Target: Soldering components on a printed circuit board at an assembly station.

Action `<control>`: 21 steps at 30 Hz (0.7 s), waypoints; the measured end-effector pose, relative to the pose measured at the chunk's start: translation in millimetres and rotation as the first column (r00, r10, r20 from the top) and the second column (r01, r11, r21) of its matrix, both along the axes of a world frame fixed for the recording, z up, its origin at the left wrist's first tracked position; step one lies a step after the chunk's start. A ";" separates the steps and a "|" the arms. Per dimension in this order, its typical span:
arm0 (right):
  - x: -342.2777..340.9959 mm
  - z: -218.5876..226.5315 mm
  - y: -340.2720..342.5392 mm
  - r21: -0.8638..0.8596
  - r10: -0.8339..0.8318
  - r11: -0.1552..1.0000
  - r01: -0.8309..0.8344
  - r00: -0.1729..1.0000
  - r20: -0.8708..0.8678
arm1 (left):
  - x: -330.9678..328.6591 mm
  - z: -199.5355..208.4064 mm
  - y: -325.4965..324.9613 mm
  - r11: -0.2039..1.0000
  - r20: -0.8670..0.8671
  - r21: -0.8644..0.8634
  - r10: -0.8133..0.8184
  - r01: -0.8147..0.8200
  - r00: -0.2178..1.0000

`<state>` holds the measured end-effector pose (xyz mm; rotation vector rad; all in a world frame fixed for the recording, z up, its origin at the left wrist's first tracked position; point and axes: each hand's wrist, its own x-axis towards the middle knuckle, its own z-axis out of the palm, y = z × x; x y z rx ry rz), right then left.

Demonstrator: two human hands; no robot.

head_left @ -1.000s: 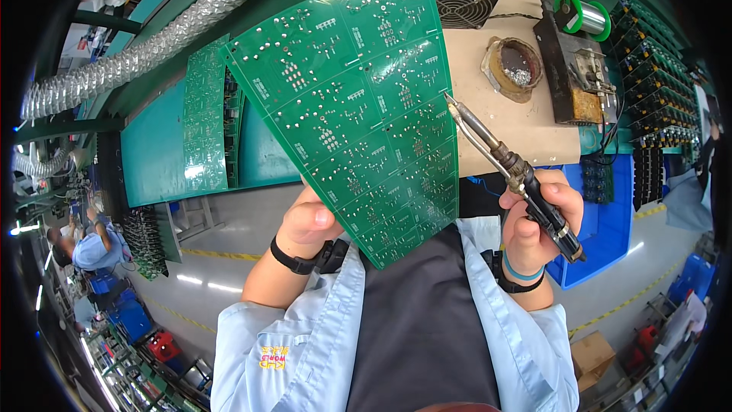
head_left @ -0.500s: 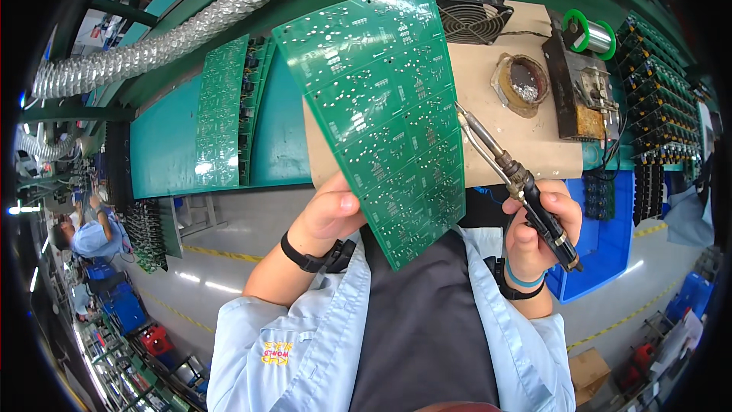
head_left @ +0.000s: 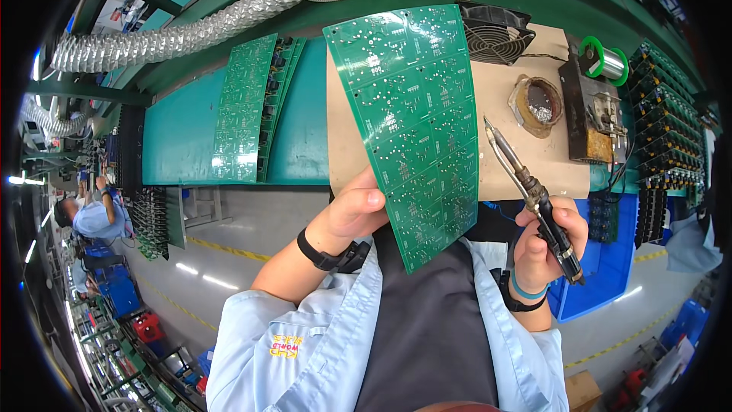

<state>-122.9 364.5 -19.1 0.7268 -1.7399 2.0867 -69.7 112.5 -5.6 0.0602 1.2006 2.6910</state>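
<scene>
Green workbench (head_left: 183, 137), grey floor (head_left: 229, 240) nearer. Left hand (head_left: 351, 212) grips printed circuit board (head_left: 418, 126) by near-left edge; right hand (head_left: 533, 258) grips soldering iron (head_left: 537, 197), right of board.

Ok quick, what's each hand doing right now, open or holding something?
Left hand: closed, holding the large green circuit board at its edge.
Right hand: closed, holding the soldering iron by its black handle.

Counted: left hand (head_left: 352, 210), 1, right hand (head_left: 537, 253), 1; held circuit board (head_left: 415, 126), 1; soldering iron (head_left: 535, 192), 1; black fan (head_left: 494, 34), 1; wire spool (head_left: 612, 66), 1; round dish (head_left: 521, 104), 1.
</scene>
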 end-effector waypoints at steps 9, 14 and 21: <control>1.3 -0.8 -0.9 -0.012 -0.010 1.000 0.011 1.000 0.023 | 0.8 -6.8 -3.5 0.996 0.056 0.030 -0.086 0.084 0.995; 3.1 -0.6 -1.9 -0.026 -0.008 1.000 0.009 0.999 0.045 | 0.6 -5.5 -1.4 0.997 0.035 0.015 -0.079 0.079 0.996; 3.1 -0.2 -2.0 -0.031 -0.004 1.000 0.006 0.999 0.052 | -2.1 -2.2 2.9 0.998 0.035 -0.023 -0.064 0.064 0.997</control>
